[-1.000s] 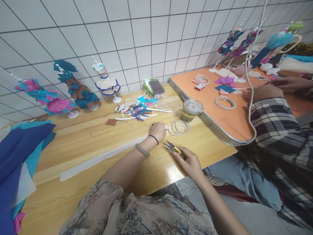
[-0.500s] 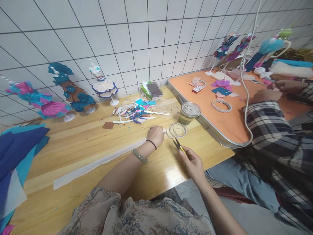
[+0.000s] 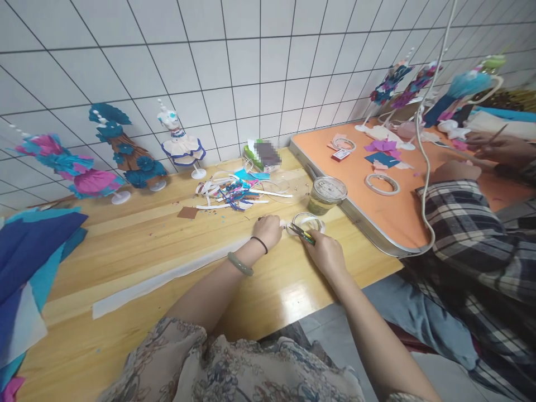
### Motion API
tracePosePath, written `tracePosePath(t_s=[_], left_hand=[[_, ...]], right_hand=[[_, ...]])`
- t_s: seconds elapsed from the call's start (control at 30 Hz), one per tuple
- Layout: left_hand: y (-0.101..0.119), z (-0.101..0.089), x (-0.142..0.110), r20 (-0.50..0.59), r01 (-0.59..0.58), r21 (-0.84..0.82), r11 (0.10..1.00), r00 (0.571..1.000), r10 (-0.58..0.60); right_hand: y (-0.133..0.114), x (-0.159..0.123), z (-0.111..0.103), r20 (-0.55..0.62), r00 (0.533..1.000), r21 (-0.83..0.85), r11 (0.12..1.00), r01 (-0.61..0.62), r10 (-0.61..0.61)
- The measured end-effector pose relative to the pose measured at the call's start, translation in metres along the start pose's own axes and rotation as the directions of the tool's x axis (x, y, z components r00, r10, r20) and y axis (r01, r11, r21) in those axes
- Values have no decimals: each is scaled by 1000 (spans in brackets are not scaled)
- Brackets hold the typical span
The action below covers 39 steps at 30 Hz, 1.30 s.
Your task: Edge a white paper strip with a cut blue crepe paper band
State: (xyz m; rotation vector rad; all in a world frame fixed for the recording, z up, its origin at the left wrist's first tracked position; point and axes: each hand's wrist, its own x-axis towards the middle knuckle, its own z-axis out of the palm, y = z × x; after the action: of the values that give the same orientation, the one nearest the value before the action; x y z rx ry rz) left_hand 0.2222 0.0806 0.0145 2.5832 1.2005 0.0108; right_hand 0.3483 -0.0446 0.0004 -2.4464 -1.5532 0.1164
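Note:
My left hand (image 3: 268, 231) is closed and rests on the wooden table at the right end of a long white strip (image 3: 167, 279). At its fingertips shows a short white piece of tape, leading toward a roll of tape (image 3: 320, 224) on the table. My right hand (image 3: 329, 252) grips small scissors (image 3: 307, 237) with dark blades and a yellow-green handle. The blades are parted and point left, close to the tape by my left fingertips. The scissors and hand partly cover the roll.
A lidded plastic cup (image 3: 327, 195) stands behind the roll. Paper scraps (image 3: 234, 190) and a brown square (image 3: 187, 213) lie farther back. Decorated dress figures (image 3: 183, 142) line the wall. Crepe sheets (image 3: 37, 262) lie left. Right, a co-worker's sleeve (image 3: 464, 218) rests by an orange table (image 3: 326, 167).
My right hand has moved up and forward, turning the scissors leftward so their blades come to the tape beside my left fingertips. My left hand stays in place.

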Motion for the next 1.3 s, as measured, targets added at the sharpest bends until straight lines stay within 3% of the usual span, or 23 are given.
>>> tracePosePath(t_s=[0.23, 1.3], left_hand=[[1, 2, -4, -39, -30, 19, 999, 999, 30], [-2, 10, -12, -117, -111, 44, 993, 986, 116]], right_hand=[[7, -9, 3, -39, 998, 48, 997, 60, -58], [-7, -33, 8, -67, 998, 25, 1000, 10, -8]])
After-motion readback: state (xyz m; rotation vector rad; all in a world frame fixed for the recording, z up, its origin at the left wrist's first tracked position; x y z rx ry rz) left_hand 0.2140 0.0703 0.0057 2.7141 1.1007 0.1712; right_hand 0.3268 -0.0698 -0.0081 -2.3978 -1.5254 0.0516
